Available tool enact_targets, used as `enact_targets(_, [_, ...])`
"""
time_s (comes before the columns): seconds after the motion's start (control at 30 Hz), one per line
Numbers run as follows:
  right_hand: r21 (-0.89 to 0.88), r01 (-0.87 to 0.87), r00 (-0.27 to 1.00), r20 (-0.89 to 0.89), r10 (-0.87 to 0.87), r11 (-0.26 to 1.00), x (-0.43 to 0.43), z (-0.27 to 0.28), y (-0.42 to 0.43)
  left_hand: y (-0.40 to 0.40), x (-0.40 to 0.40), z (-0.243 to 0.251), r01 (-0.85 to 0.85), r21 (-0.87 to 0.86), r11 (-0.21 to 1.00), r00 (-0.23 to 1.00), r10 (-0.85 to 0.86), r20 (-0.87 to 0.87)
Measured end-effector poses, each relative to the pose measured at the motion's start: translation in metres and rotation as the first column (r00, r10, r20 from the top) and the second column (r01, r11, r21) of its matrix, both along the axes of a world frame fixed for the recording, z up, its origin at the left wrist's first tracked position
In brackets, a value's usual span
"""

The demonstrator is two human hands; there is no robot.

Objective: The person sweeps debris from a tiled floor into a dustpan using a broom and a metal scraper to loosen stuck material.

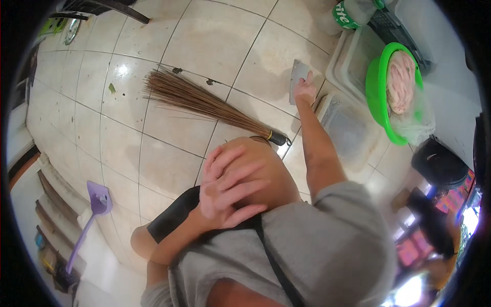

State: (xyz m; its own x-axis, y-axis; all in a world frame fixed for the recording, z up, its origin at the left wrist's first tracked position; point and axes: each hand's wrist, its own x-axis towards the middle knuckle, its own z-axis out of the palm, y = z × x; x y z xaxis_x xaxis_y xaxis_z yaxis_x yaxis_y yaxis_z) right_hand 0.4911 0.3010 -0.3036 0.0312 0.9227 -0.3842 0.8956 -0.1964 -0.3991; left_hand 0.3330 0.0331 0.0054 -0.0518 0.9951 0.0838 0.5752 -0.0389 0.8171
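Note:
My right hand (305, 91) grips a flat, wide metal scraper (298, 73) low over the tiled floor (207, 34), its index finger stretched along the plate. Whether the scraper's edge touches the tiles, I cannot tell. My left hand (230, 188) rests on my bent knee with its fingers spread and nothing in it. Just beyond that knee lies a stick broom (203, 105), its bristles fanning to the upper left and its black-capped handle end (278, 137) nearer my right arm. Dark bits of debris (211, 81) and a green leaf scrap (111, 88) dot the tiles.
On the right stand clear plastic bins (347, 61), a lidded container (341, 122) and a green basin (374, 92) holding a bagged pinkish bundle (401, 82). A Sprite bottle (347, 15) is above them. A purple long-handled dustpan (100, 197) sits at left. Dark furniture legs (126, 11) reach in at top left.

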Motion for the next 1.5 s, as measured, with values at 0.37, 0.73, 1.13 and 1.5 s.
enact_targets(0.37, [0.228, -0.217, 0.975, 0.015, 0.22, 0.949, -0.025, -0.021, 0.017, 0.012, 0.021, -0.015, -0.09, 0.104, 0.99, 0.994, 0.095, -0.043])
enact_targets(0.73, [0.157, 0.069, 0.99, 0.114, -0.088, 0.985, -0.046, -0.005, 0.125, 0.014, 0.016, -0.017, -0.104, 0.093, 0.99, 0.991, 0.111, -0.072])
enact_targets(1.13, [0.162, -0.011, 1.0, 0.0, 0.011, 0.987, -0.057, 0.0, 0.124, 0.018, 0.011, -0.023, -0.106, 0.056, 0.993, 0.99, 0.11, -0.083])
enact_targets(1.5, [0.216, -0.192, 0.975, 0.157, 0.16, 0.957, -0.054, -0.002, 0.126, -0.003, -0.006, -0.037, -0.261, -0.396, 0.88, 0.784, 0.433, 0.445])
